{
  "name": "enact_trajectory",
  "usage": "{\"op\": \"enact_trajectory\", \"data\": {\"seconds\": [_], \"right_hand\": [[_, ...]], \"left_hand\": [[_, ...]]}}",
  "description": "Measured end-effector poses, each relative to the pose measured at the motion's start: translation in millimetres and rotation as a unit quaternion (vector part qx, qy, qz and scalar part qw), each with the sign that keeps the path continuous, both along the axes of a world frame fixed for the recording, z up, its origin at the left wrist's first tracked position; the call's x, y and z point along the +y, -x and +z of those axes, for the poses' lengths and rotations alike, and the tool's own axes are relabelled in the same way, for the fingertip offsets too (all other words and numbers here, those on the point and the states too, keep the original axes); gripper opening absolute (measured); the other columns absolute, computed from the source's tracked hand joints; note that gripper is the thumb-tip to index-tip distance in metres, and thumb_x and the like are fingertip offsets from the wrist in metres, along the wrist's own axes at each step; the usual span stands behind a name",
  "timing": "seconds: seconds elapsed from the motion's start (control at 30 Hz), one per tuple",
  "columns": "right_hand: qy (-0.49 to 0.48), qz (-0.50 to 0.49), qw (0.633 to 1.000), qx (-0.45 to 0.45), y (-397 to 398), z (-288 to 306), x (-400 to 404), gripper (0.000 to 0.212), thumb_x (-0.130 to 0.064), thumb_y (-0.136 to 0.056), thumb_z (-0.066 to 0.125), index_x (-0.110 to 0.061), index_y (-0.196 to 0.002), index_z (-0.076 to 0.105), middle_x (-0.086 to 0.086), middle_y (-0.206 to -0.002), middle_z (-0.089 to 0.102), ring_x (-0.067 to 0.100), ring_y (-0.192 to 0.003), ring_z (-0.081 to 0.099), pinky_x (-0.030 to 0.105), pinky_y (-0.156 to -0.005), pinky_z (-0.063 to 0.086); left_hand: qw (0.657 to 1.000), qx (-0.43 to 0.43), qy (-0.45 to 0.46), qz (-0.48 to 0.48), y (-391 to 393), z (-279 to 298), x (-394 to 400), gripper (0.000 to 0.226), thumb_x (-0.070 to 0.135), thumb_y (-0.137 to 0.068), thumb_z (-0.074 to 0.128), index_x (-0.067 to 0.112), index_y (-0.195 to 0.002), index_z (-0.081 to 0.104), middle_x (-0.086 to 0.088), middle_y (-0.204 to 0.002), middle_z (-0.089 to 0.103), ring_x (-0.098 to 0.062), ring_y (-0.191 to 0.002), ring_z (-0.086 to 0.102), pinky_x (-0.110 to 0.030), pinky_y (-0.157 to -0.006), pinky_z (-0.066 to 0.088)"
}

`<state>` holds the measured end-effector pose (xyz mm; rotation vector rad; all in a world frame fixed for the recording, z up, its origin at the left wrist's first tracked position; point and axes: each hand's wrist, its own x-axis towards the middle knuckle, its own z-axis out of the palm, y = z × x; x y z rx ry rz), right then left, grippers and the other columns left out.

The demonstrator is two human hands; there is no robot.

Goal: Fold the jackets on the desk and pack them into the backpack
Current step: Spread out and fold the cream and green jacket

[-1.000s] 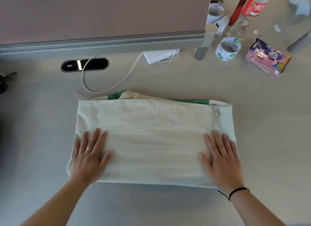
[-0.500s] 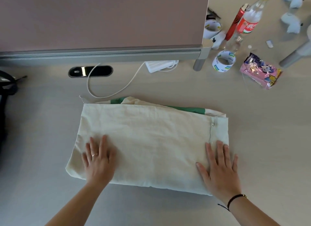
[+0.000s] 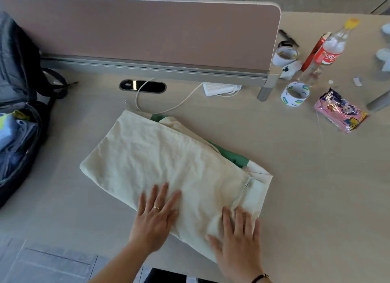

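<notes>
Jacket (image 3: 168,162) lies folded on desk (image 3: 295,177) — left hand (image 3: 154,217), right hand (image 3: 238,242) pressing it, fingers spread flat

A pale wood-grain desk (image 3: 295,198) fills the view, with a dusty-pink partition screen (image 3: 147,33) standing on a grey metal rail (image 3: 147,68) along its far edge (one rounded corner at the right). Grey floor tiles (image 3: 52,261) show below the near edge. Light is soft and even.

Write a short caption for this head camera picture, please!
Both hands press a folded cream jacket flat beside an open backpack.
</notes>
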<state>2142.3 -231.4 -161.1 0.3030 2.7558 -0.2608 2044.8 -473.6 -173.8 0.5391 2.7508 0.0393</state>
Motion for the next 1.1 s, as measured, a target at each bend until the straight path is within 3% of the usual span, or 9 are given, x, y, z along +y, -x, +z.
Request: {"op": "enact_trajectory", "data": {"seconds": [0.13,0.27,0.47,0.53,0.6,0.77,0.9,1.03,1.1], "right_hand": [[0.021,0.091,0.995,0.031,5,5,-3,0.073,-0.067,-0.084,0.046,-0.02,-0.14,0.057,0.018,-0.142,0.051,0.04,-0.126,0.052,0.063,-0.109,0.026],[0.01,0.239,0.97,0.049,32,0,3,0.066,-0.064,-0.096,0.035,-0.032,-0.154,0.035,0.013,-0.163,0.026,0.031,-0.15,0.025,0.057,-0.116,0.016],[-0.045,0.15,0.988,-0.011,46,-5,33,0.068,-0.071,-0.098,0.015,-0.041,-0.158,0.012,-0.005,-0.168,0.003,0.019,-0.155,-0.003,0.054,-0.121,-0.002],[-0.05,0.13,0.99,-0.025,38,2,31,0.069,-0.072,-0.096,0.011,-0.044,-0.157,-0.004,-0.008,-0.166,-0.017,0.016,-0.153,-0.019,0.052,-0.12,-0.01],[-0.045,0.119,0.99,-0.055,36,9,31,0.069,-0.07,-0.096,0.01,-0.045,-0.154,-0.017,-0.01,-0.161,-0.031,0.013,-0.148,-0.031,0.051,-0.119,-0.016],[-0.052,0.147,0.98,-0.125,48,24,43,0.074,-0.066,-0.098,0.019,-0.04,-0.154,-0.021,-0.013,-0.16,-0.033,0.01,-0.149,-0.027,0.054,-0.119,-0.013],[-0.038,0.16,0.978,-0.13,54,33,59,0.07,-0.06,-0.101,0.027,-0.04,-0.157,-0.01,-0.016,-0.165,-0.019,0.009,-0.153,-0.012,0.05,-0.123,-0.006],[-0.063,0.213,0.969,-0.112,57,34,77,0.072,-0.064,-0.096,0.014,-0.034,-0.159,-0.004,-0.018,-0.166,-0.01,0.014,-0.153,-0.001,0.047,-0.124,-0.003],[-0.064,0.244,0.962,-0.104,60,32,86,0.083,-0.068,-0.086,0.001,-0.032,-0.16,-0.001,-0.018,-0.166,-0.007,0.015,-0.153,0.0,0.045,-0.125,-0.002]], "left_hand": [[1.0,-0.002,0.021,-0.012,1,1,-45,0.055,0.053,-0.105,0.015,0.042,-0.159,0.011,0.006,-0.169,0.006,-0.029,-0.154,0.013,-0.049,-0.12,0.005],[0.999,0.017,0.024,-0.033,11,0,-88,0.056,0.05,-0.104,0.021,0.041,-0.159,0.014,0.008,-0.168,0.01,-0.029,-0.153,0.017,-0.051,-0.121,0.006],[1.0,-0.013,-0.001,-0.025,20,10,-82,0.066,0.073,-0.095,0.001,0.049,-0.156,-0.004,0.006,-0.168,-0.006,-0.03,-0.154,-0.007,-0.048,-0.122,-0.008],[0.999,-0.022,-0.027,0.002,20,13,-57,0.073,0.079,-0.089,0.005,0.051,-0.155,-0.006,0.003,-0.165,-0.019,-0.026,-0.152,-0.019,-0.046,-0.123,-0.012],[0.999,-0.03,-0.044,0.01,25,17,-30,0.076,0.075,-0.088,0.014,0.046,-0.157,0.0,-0.005,-0.166,-0.018,-0.025,-0.153,-0.018,-0.045,-0.123,-0.012],[0.998,-0.032,-0.048,0.025,17,23,16,0.072,0.067,-0.099,0.025,0.039,-0.158,-0.003,-0.002,-0.165,-0.022,-0.027,-0.151,-0.023,-0.05,-0.122,-0.013],[0.997,-0.051,-0.051,0.024,-34,21,40,0.07,0.055,-0.103,0.025,0.035,-0.158,-0.011,-0.003,-0.162,-0.03,-0.028,-0.149,-0.029,-0.053,-0.119,-0.019],[0.995,-0.043,-0.069,0.059,-80,18,61,0.074,0.057,-0.089,0.04,0.03,-0.157,0.028,-0.013,-0.167,0.001,-0.036,-0.153,0.006,-0.056,-0.117,0.005],[0.994,-0.052,-0.059,0.075,-92,15,72,0.077,0.059,-0.093,0.035,0.032,-0.158,0.004,-0.01,-0.163,-0.024,-0.032,-0.151,-0.02,-0.055,-0.119,-0.008]]}}
